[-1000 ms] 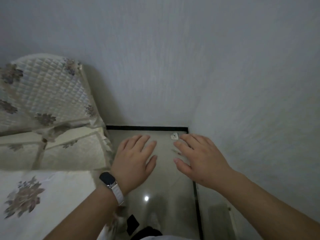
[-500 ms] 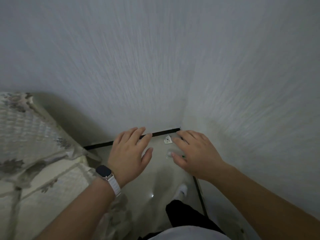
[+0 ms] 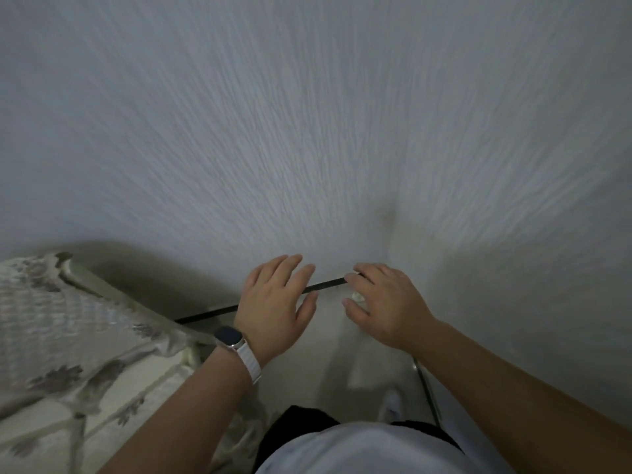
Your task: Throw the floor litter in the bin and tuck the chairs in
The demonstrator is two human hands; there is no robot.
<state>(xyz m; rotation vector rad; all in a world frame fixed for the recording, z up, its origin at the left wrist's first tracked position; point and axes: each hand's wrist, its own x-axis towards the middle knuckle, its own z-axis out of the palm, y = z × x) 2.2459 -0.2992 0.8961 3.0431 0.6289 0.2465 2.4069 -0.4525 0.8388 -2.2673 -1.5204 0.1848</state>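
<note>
Nearest the camera is the person's pale shirt [image 3: 359, 453], with a white shoe [image 3: 393, 403] showing just beyond it on the floor [image 3: 328, 357]. Both forearms reach forward and down from there.

The left hand [image 3: 275, 304], with a watch [image 3: 228, 336] on a white strap at its wrist, is spread palm down, fingers straight and slightly fanned, holding nothing. The right hand [image 3: 388, 307] lies level with it and is likewise palm down, its fingers loosely extended. Nothing is gripped in it as far as can be seen.

The relation that matters is a small one. A pale scrap of litter [image 3: 357, 296] lies on the floor in the gap between the right hand's thumb [image 3: 354, 311] and forefinger [image 3: 362, 280], on the side of that hand that faces the left one. It is just beside the right hand, and whether skin already touches it cannot be told. The left hand is clearly farther off, across a bare stretch of floor. The scrap is too small and blurred to give a long axis. In my judgement the right hand is placed to pinch it by drawing thumb and forefinger together.

Out to the left of the left hand stands a chair [image 3: 51, 319] in a quilted floral cover. Beyond both sets of fingertips a black skirting strip [image 3: 325, 285] runs along the foot of the wall [image 3: 307, 131]. No bin is in view.
</note>
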